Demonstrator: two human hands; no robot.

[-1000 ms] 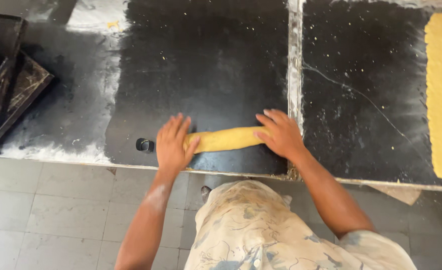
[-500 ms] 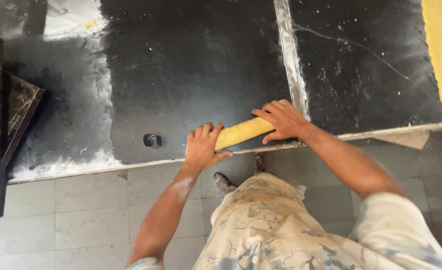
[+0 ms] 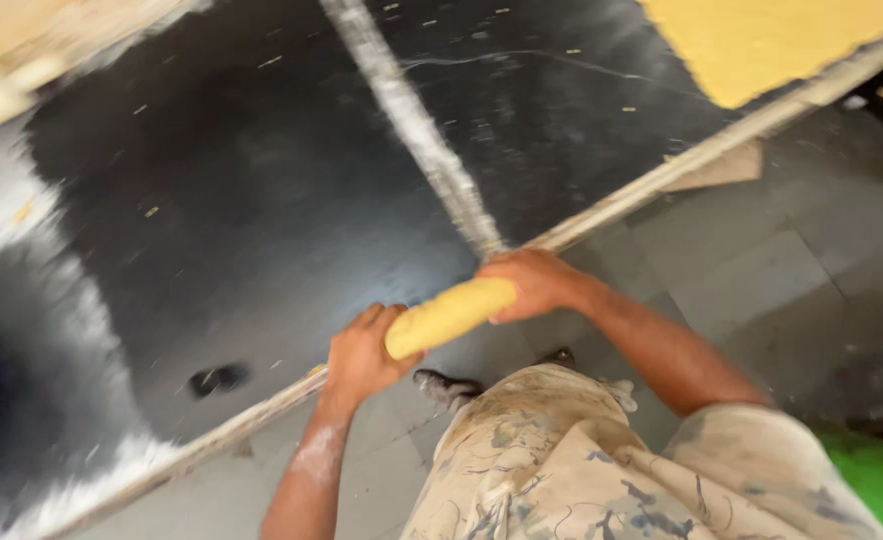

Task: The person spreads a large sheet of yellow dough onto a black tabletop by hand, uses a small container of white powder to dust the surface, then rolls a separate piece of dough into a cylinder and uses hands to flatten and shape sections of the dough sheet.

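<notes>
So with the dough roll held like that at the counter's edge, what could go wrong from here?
1. The yellow dough roll is gripped only at its ends by the left hand and right hand; its unsupported middle could sag or tear.
2. It sits over the black worktop's edge, above the tiled floor, so a slip may drop it there.
3. The view is blurred, so grip firmness is unclear.

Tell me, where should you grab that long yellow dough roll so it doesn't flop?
Probably by both ends, as the hands do here. The dough roll is long and looks soft, lying slantwise at the edge of the black table. The left hand takes its lower end, the right hand its upper end, so the middle likely sags less.
</notes>
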